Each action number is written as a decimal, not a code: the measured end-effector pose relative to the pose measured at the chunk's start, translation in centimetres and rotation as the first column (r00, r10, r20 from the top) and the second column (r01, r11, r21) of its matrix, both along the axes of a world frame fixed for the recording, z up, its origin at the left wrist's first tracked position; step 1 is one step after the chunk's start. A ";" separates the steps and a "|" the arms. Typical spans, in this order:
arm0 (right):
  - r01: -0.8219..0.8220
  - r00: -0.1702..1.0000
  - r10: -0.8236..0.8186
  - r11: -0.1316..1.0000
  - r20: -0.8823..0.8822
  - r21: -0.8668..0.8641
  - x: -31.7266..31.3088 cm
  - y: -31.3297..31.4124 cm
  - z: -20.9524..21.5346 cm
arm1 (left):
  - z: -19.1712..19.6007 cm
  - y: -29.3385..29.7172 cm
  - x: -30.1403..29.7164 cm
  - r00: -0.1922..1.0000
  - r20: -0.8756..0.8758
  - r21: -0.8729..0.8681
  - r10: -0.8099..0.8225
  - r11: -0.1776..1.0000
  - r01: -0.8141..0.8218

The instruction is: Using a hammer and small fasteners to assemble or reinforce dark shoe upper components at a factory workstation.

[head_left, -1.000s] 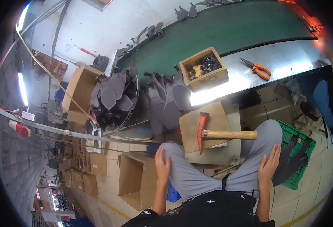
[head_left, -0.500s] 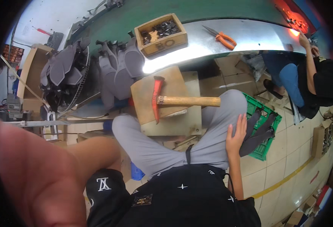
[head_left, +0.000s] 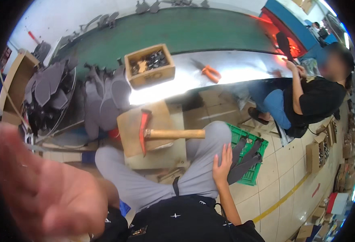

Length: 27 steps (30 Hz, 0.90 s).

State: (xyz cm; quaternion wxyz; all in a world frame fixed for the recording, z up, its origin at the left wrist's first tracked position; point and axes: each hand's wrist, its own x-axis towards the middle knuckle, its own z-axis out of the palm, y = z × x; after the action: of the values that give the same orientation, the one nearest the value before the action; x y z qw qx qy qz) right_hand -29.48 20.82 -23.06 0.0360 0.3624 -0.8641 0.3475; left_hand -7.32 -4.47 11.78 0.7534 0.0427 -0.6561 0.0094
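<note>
My left hand [head_left: 52, 181] is raised very near the camera, large and partly blurred. Its palm shows, its fingers stretch toward the left rim, and I see nothing held in it. Flat on my right thigh rests my right hand [head_left: 222, 164], open. In front of my knees, a hammer with a red head and wooden handle [head_left: 175, 134] lies on a brown board [head_left: 161, 114], which sits on a pale block [head_left: 179, 155]. Neither hand touches the hammer.
A metal-edged green bench [head_left: 213, 34] holds a wooden box [head_left: 151, 75] of small dark parts and orange-handled pliers [head_left: 211, 74]. Grey flat pieces [head_left: 117, 94] hang at its left. A green crate [head_left: 250, 177] stands right of my leg; a co-worker [head_left: 320, 97] sits beyond.
The view has shifted, so the bench and hammer appear farther left and more of the co-worker shows. My left hand has turned, showing more palm and fingers. My right hand stays on the thigh.
</note>
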 end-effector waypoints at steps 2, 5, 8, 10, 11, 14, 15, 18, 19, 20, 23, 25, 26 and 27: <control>-0.056 0.996 0.055 0.998 0.065 0.009 1.3 -0.7 0.7 | -4.6 -0.6 5.2 0.964 0.266 0.113 0.014 0.993 -0.046; -0.017 1.000 0.015 0.998 0.025 0.058 1.2 -0.1 1.4 | -14.3 0.1 5.7 0.978 0.196 0.627 0.066 0.758 -0.177; -0.030 1.000 0.030 0.999 0.006 0.032 1.0 -0.3 0.0 | -23.8 0.0 9.9 0.924 0.328 0.842 0.197 0.383 -0.381; -0.028 0.999 0.027 0.999 0.038 0.032 1.3 -0.6 0.6 | -27.4 0.2 11.7 0.874 0.416 0.814 0.249 0.327 -0.480; -0.031 0.999 0.029 0.999 0.031 0.044 1.6 0.4 1.1 | -28.9 0.5 12.7 0.810 0.521 0.762 0.270 0.280 -0.583; -0.004 1.000 0.004 0.999 0.012 0.036 1.3 -0.8 1.2 | -32.0 -1.0 14.1 0.667 0.691 0.592 0.280 0.310 -0.744; -0.026 1.000 0.026 0.999 0.007 0.037 1.4 -1.0 1.2 | -32.1 -1.0 14.1 0.568 0.777 0.492 0.272 0.300 -0.817; -0.033 0.999 0.033 0.998 0.008 0.047 1.6 -0.7 1.1 | -31.9 -0.5 12.7 0.375 0.910 0.345 0.176 0.179 -0.921; -0.026 1.000 0.025 0.998 0.015 0.064 1.3 -0.5 1.1 | -31.7 -0.3 12.1 0.200 0.971 0.179 0.130 0.158 -0.971; -0.028 1.000 0.028 0.998 0.007 0.060 1.1 -0.5 0.9 | -32.0 -0.6 11.9 0.214 0.972 0.196 0.094 0.171 -0.966; -0.016 1.000 0.015 0.999 0.023 0.039 1.3 0.0 1.1 | -31.5 -0.3 12.0 0.239 0.961 0.211 0.137 0.191 -0.959; -0.042 0.999 0.041 0.999 0.033 0.030 1.2 -0.8 1.6 | -31.6 -0.3 12.2 0.240 0.959 0.210 0.149 0.193 -0.958; -0.039 0.999 0.038 0.999 0.033 0.024 1.3 -0.7 1.4 | -31.9 -0.2 12.4 0.241 0.960 0.212 0.142 0.194 -0.958; -0.036 0.999 0.035 0.999 0.035 0.033 1.3 -0.5 1.4 | -32.0 -0.1 12.3 0.244 0.960 0.216 0.135 0.193 -0.957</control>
State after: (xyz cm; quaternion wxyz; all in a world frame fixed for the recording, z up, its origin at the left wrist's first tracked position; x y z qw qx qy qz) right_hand -28.19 20.34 -21.66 0.0090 0.3723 -0.8637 0.3395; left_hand 4.95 -4.60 -20.19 0.1661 0.6574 -0.7339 0.0416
